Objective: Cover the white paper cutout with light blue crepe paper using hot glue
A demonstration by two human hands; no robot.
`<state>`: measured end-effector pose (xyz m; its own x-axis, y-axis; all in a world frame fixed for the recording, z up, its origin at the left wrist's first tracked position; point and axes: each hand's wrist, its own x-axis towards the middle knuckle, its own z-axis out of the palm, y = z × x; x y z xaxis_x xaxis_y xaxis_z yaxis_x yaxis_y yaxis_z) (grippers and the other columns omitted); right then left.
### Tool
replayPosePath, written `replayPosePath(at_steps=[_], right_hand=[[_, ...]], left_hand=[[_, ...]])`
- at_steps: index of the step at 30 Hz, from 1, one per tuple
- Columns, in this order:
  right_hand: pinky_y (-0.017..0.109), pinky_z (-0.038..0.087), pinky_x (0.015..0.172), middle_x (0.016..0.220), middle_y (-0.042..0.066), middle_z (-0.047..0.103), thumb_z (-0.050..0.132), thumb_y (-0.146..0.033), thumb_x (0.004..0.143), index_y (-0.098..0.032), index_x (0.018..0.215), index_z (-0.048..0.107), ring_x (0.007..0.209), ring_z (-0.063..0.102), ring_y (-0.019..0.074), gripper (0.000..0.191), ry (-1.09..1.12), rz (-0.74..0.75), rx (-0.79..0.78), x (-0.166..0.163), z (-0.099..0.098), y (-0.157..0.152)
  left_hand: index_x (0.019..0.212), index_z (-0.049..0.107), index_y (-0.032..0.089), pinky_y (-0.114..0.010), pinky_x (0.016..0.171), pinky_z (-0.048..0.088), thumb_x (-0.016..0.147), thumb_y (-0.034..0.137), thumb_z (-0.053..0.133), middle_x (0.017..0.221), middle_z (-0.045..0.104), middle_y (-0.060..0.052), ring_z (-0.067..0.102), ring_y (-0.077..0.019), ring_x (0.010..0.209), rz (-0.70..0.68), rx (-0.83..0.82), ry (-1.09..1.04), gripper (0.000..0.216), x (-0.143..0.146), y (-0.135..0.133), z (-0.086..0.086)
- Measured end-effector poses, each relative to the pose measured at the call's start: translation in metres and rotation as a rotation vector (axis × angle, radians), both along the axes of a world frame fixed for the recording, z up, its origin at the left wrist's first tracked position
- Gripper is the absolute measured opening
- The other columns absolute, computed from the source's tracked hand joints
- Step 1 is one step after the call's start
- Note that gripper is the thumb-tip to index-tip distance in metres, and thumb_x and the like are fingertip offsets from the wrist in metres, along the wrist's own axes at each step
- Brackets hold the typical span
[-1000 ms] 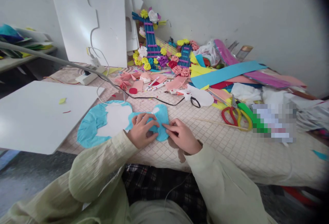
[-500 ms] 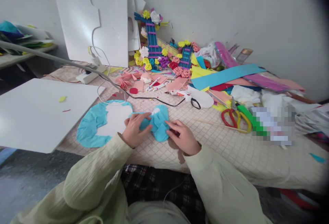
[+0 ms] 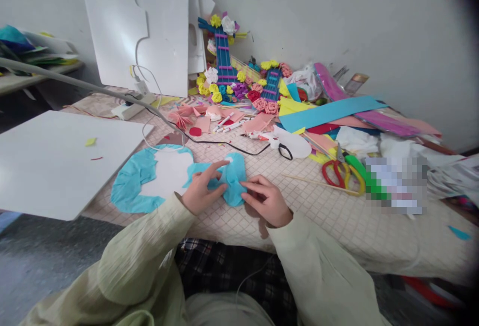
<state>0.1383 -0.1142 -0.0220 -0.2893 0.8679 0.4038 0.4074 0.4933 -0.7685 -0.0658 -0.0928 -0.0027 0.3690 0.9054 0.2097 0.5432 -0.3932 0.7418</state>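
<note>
A light blue crumpled paper shape (image 3: 130, 186) with a white cut-out middle lies on the checked tablecloth near the front edge. Its right end (image 3: 234, 179) is bunched up between my hands. My left hand (image 3: 200, 191) rests on the blue paper with the index finger stretched out across it and the other fingers curled. My right hand (image 3: 265, 199) pinches the paper's right edge with closed fingers.
A white foam board (image 3: 56, 161) lies at the left, another (image 3: 142, 32) leans on the wall. A black cable (image 3: 224, 144) crosses the table. Red-yellow scissors (image 3: 339, 174), green-handled scissors (image 3: 361, 171), pens, paper flowers (image 3: 239, 89) and coloured sheets (image 3: 329, 109) crowd the back and right.
The blue paper's right end has been lifted and bunched up from lying flat. My left index finger has stretched out over it; my right hand stays at its right edge.
</note>
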Motion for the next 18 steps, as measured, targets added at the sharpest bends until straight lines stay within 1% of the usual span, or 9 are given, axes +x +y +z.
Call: replayPosePath(at_steps=[3,4,6,9,11,12,13,15,18], right_hand=[[0.024,0.045,0.054,0.087,0.004,0.055,0.057,-0.025,0.077,-0.022,0.1,0.064,0.056,0.047,0.0074,0.024,0.019,-0.009,0.012,0.0,0.001,-0.001],[0.024,0.045,0.052,0.087,0.003,0.055,0.057,-0.025,0.078,-0.022,0.1,0.064,0.056,0.047,0.0072,0.023,0.025,0.001,0.011,0.0,0.002,-0.002],[0.023,0.046,0.052,0.089,0.004,0.057,0.056,-0.025,0.079,-0.023,0.099,0.064,0.058,0.051,0.0075,0.023,0.027,0.058,0.022,0.0,0.004,-0.002],[0.028,0.05,0.067,0.092,0.005,0.062,0.056,-0.023,0.078,-0.022,0.099,0.064,0.073,0.059,0.0121,0.022,-0.004,0.196,0.119,-0.001,0.008,-0.003],[0.032,0.049,0.077,0.092,0.005,0.065,0.055,-0.02,0.079,-0.022,0.099,0.064,0.083,0.06,0.0145,0.022,-0.001,0.279,0.175,-0.001,0.01,-0.004],[0.033,0.048,0.079,0.092,0.005,0.065,0.054,-0.019,0.08,-0.022,0.099,0.064,0.085,0.06,0.0149,0.022,0.016,0.294,0.185,-0.001,0.01,-0.004],[0.032,0.048,0.079,0.093,0.005,0.066,0.052,-0.017,0.08,-0.021,0.099,0.064,0.086,0.06,0.0148,0.023,0.037,0.286,0.179,-0.001,0.01,-0.005],[0.032,0.049,0.076,0.093,0.006,0.065,0.05,-0.015,0.081,-0.021,0.097,0.065,0.085,0.06,0.0148,0.022,0.087,0.196,0.146,0.0,0.01,-0.006],[0.03,0.05,0.07,0.087,0.005,0.065,0.048,-0.017,0.082,-0.021,0.093,0.065,0.081,0.059,0.0148,0.021,0.146,-0.012,0.077,0.0,0.008,-0.005]], left_hand=[[0.124,0.035,0.022,-0.031,0.07,0.044,0.078,0.022,0.049,0.081,0.059,-0.001,0.058,-0.0175,0.081,0.041,0.022,0.008,0.048,-0.003,0.0,-0.002],[0.125,0.034,0.021,-0.032,0.071,0.044,0.078,0.022,0.05,0.084,0.06,-0.003,0.058,-0.0185,0.084,0.042,0.018,0.011,0.05,-0.004,-0.001,-0.003],[0.127,0.03,0.02,-0.036,0.076,0.043,0.078,0.024,0.051,0.098,0.059,-0.007,0.056,-0.0211,0.094,0.004,0.024,0.018,0.054,-0.006,-0.003,-0.004],[0.126,0.032,0.021,-0.043,0.087,0.036,0.078,0.03,0.054,0.117,0.051,-0.011,0.048,-0.0247,0.107,-0.047,0.099,0.053,0.053,-0.006,-0.008,-0.002],[0.12,0.041,0.021,-0.045,0.09,0.033,0.077,0.035,0.057,0.121,0.047,-0.01,0.043,-0.0265,0.111,-0.055,0.165,0.088,0.048,-0.005,-0.011,0.002],[0.115,0.047,0.022,-0.045,0.091,0.032,0.075,0.036,0.058,0.122,0.046,-0.01,0.041,-0.0275,0.112,-0.057,0.193,0.107,0.044,-0.004,-0.012,0.003],[0.107,0.053,0.023,-0.045,0.09,0.031,0.074,0.038,0.06,0.123,0.045,-0.01,0.04,-0.0283,0.112,-0.061,0.215,0.123,0.037,-0.004,-0.014,0.005],[0.09,0.062,0.023,-0.047,0.089,0.03,0.073,0.04,0.06,0.123,0.043,-0.008,0.039,-0.0296,0.111,-0.058,0.234,0.161,0.024,-0.004,-0.017,0.006],[0.074,0.064,0.022,-0.047,0.086,0.03,0.074,0.037,0.06,0.12,0.046,-0.006,0.038,-0.0297,0.109,-0.015,0.242,0.21,0.015,-0.006,-0.023,0.005]])
